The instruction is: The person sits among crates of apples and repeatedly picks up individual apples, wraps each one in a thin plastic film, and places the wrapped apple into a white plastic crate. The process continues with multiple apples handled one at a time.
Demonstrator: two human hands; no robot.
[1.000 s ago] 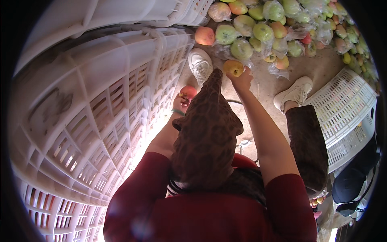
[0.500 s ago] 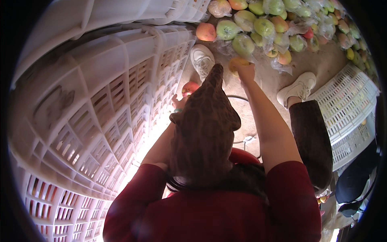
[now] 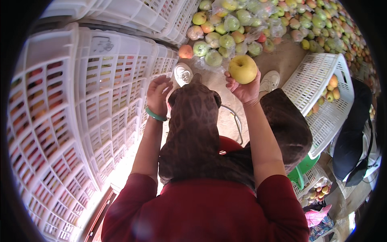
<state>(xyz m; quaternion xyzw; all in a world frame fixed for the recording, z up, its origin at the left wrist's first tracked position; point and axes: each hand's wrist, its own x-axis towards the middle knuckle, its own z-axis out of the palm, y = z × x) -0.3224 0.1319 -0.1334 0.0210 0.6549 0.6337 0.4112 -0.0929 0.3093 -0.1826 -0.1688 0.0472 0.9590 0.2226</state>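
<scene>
A yellow apple (image 3: 243, 69) rests in my right hand (image 3: 248, 92), raised above my right knee with the fingers around its underside. My left hand (image 3: 158, 97), a green bangle (image 3: 156, 114) on its wrist, hovers beside the stacked white crates. Its fingers are loosely bent and apart, and I see nothing in them. A bit of red shows behind that hand, too covered to make out. Ahead of my shoes lies a heap of green, yellow and red apples (image 3: 227, 41), several of them wrapped in clear film.
Tall white slatted crates (image 3: 86, 90) filled with apples line the left side. On the right a tilted white crate (image 3: 312, 72) holds a few apples. A green basin (image 3: 300, 171) and dark cloth (image 3: 352, 135) lie behind it. A thin dark hoop (image 3: 238, 121) is on the floor between my legs.
My right hand has come up from the floor with the yellow apple. My left hand has lifted away from a red apple near the left shoe. The whole view has shifted.
</scene>
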